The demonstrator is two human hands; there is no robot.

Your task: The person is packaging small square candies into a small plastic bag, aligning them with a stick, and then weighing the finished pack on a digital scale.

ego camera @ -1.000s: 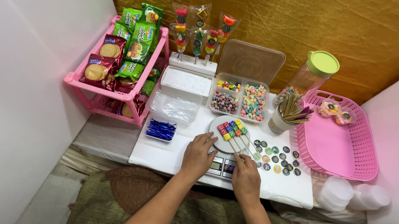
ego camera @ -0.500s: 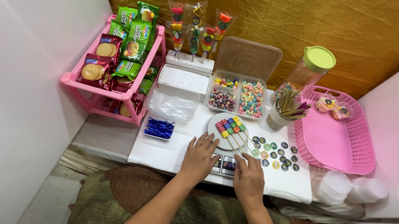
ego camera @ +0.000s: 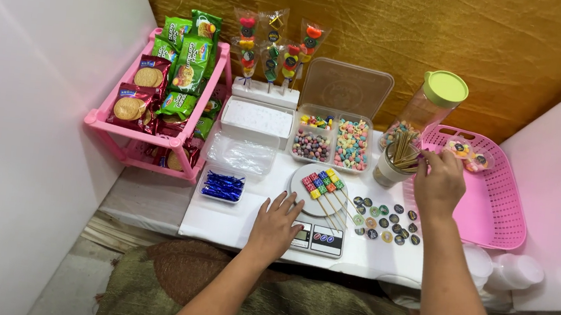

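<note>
At the centre of the frame the left hand [ego camera: 277, 225] lay flat on the white tabletop [ego camera: 224, 220], fingers [ego camera: 287, 201] spread wide and empty, their tips touching the near-left edge of the small kitchen scale [ego camera: 316, 237]. On the scale's round plate [ego camera: 300, 181] lay skewers of coloured candy cubes [ego camera: 323, 182], sticks pointing toward the lower right. The right hand [ego camera: 439, 183], right of centre, was at the cup of wooden skewers [ego camera: 396, 161], fingers curled narrowly beside the stick tops; whether they gripped one I cannot tell. Round stickers [ego camera: 386, 220] were scattered between scale and hand. A pink basket [ego camera: 496, 207] sat at the right, a green-lidded jar [ego camera: 430, 108] behind the cup, a divided candy box [ego camera: 333, 142] above the scale, and a pink rack of biscuit packets [ego camera: 161, 95] at upper left.
</note>
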